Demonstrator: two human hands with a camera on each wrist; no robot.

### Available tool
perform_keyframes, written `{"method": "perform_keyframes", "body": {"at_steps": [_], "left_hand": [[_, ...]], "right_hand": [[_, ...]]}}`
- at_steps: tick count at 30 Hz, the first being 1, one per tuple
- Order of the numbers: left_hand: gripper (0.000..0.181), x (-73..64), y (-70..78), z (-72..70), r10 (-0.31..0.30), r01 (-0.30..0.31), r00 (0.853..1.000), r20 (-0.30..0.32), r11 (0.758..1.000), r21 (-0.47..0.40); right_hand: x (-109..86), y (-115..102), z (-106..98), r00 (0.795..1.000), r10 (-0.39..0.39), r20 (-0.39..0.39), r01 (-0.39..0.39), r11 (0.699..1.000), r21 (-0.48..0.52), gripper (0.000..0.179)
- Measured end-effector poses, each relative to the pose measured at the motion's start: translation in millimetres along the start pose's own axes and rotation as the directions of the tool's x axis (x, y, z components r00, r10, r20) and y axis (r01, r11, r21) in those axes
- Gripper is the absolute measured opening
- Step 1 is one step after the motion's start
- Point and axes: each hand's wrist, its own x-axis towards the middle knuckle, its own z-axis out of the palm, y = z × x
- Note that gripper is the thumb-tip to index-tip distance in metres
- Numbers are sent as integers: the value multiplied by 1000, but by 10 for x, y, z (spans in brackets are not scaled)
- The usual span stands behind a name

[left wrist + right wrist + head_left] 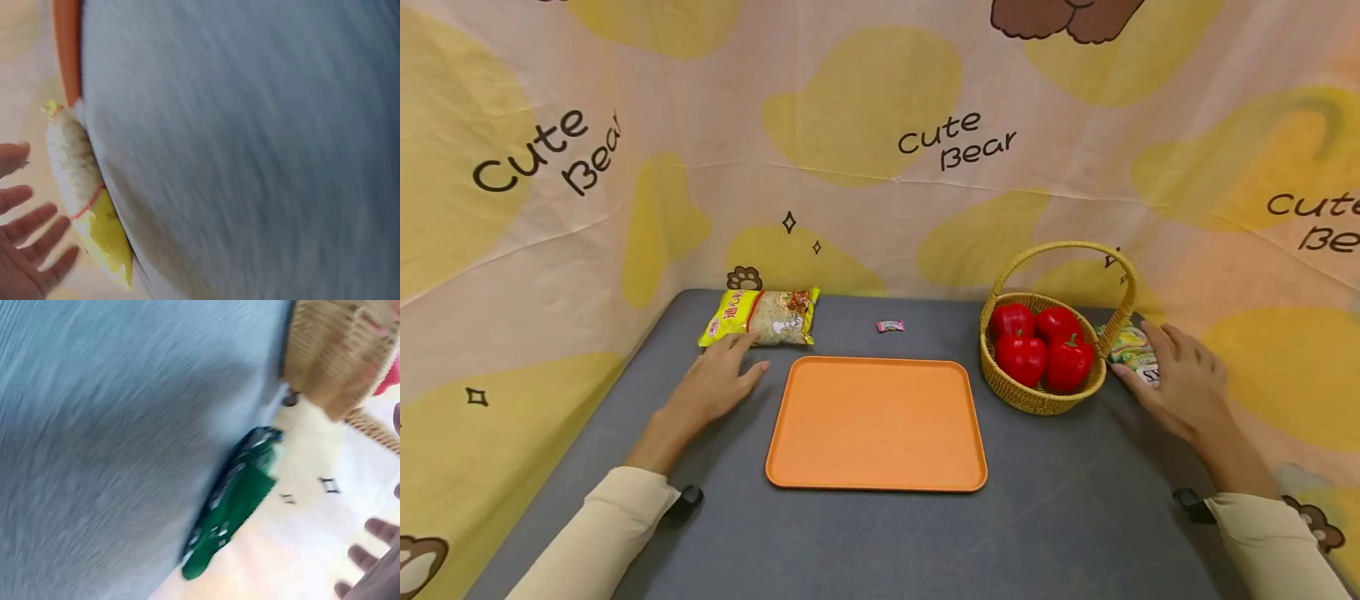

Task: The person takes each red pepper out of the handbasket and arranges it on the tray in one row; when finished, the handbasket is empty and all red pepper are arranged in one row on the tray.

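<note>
My left hand point(718, 379), its fingers spread and holding nothing, reaches over the table beside a yellow and clear plastic food bag point(778, 317). In the left wrist view a gap shows between the fingers and the bag point(106, 237). On the far right, my right hand point(1183, 379) hovers by a green packet point(1135, 350), which it partly hides in the head view. The right wrist view shows this packet point(234, 503) apart from the loosely spread fingers. Left of that hand stands a woven basket point(1037, 402) with several red bell peppers point(1021, 358) inside.
An orange tray point(876, 425) lies in the middle of the grey table point(880, 542). Behind it is a small pink wrapped candy point(891, 326). The basket's tall handle point(1067, 245) arches upward. A patterned cloth point(850, 108) hangs around the back and sides.
</note>
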Motion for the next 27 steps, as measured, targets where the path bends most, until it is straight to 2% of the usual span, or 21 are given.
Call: {"method": "perform_keyframes", "body": {"at_steps": [4,7,11,14,16,20,23,27], "left_hand": [[61,-4,96,18,22,-33,996,-83,990,-135],[58,-18,165,32,-10,-8,997,-74,971,-238],[56,-33,232,76,-80,77,997,8,934,-349],[55,-39,261,115,-105,118,993,55,912,-393],[55,-43,277,135,-116,144,989,92,888,-437],[58,-42,307,161,-140,219,973,184,810,-544],[61,-35,326,174,-149,271,958,246,753,-599],[64,-19,338,189,-148,315,940,308,724,-614]], "right_hand": [[-17,-246,-18,991,-70,-112,82,991,110,77],[-16,-433,-16,981,-100,-165,133,970,203,72],[27,-667,-28,982,-111,-154,152,946,285,69],[86,-831,-31,989,-111,-101,138,937,319,66],[133,-915,-6,990,-121,-69,137,926,353,63],[211,-1042,75,991,-130,-28,130,899,419,61],[255,-1119,124,992,-123,11,106,894,435,61],[303,-1203,164,990,-124,65,83,893,442,61]]}}
